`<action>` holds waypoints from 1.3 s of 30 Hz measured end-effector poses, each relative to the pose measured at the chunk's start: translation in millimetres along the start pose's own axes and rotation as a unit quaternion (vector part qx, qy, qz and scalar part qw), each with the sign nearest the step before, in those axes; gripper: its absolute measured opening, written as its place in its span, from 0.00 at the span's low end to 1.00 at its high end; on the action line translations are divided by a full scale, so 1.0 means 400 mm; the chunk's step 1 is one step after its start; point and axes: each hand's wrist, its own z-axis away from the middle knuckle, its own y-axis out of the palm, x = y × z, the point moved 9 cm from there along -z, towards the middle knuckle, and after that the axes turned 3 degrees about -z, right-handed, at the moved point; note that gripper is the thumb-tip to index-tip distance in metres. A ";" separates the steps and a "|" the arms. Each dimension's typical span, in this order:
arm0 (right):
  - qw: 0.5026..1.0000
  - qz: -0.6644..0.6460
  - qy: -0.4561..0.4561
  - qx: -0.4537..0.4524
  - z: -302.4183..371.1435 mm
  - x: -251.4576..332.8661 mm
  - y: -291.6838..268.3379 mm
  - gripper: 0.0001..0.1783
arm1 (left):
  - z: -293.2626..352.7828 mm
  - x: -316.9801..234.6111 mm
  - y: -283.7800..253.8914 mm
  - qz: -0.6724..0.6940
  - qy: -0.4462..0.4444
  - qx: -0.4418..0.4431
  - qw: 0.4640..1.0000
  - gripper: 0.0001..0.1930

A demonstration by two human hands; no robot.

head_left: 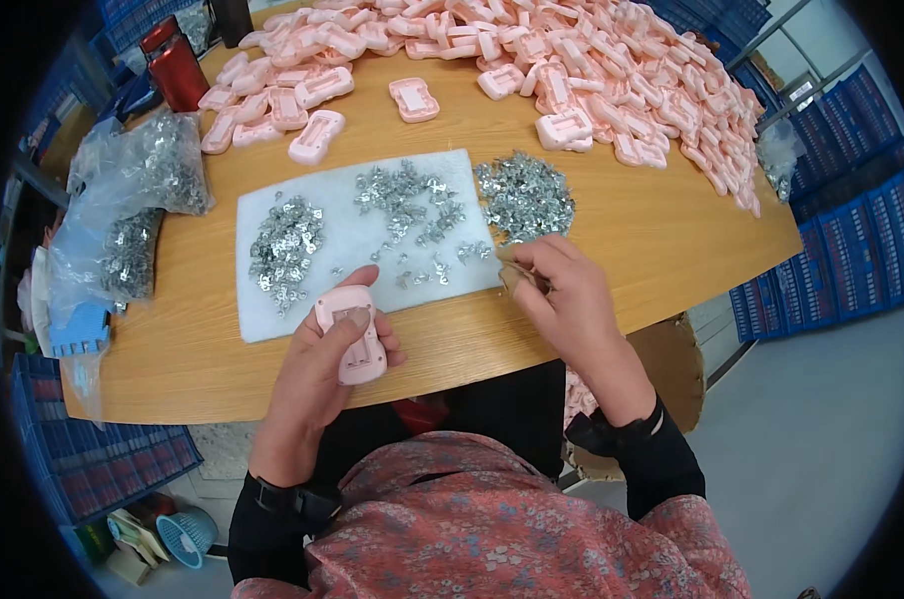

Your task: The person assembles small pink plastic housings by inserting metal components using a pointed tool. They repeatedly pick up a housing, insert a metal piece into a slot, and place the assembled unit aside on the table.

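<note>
My left hand [317, 374] is wrapped round a pink plastic housing [368, 361], with the thumb lying across its face. A recessed compartment shows in the housing's lower half. To the right, over the table's near side, my right hand [567, 295] has thumb and forefinger pinched together; what lies between the tips is too small to make out. Beside its fingertips is the right edge of a white foam sheet [342, 180]. Small metal clips lie on the sheet in a left pile [285, 250] and a looser spread [397, 200]. Another clip heap [528, 195] sits on the bare wood.
A large heap of pink housings [632, 85] covers the table's far side, with one single housing [414, 100] apart from it. Clear bags of metal parts [163, 165] and a red flask [176, 75] stand at left. Blue crates [831, 220] are stacked beyond the right edge.
</note>
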 end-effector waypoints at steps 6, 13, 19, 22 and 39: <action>0.994 0.084 -0.064 0.037 -0.088 0.035 0.105 0.09 | -0.008 0.009 -0.008 -0.022 -0.013 -0.022 0.999 0.27; 0.988 0.112 -0.076 0.080 -0.138 0.052 0.160 0.08 | -0.003 0.012 -0.025 0.004 -0.034 -0.005 0.999 0.24; 0.986 -0.026 -0.150 0.065 -0.097 0.137 0.143 0.09 | -0.025 -0.006 -0.011 0.051 -0.034 -0.015 0.998 0.24; 0.974 -0.029 -0.212 0.072 -0.071 0.195 0.141 0.10 | -0.032 -0.006 0.008 0.056 -0.036 -0.013 0.998 0.23; 0.930 -0.271 0.125 0.214 -0.016 0.062 0.227 0.08 | -0.038 0.003 0.000 -0.068 0.028 -0.046 0.996 0.24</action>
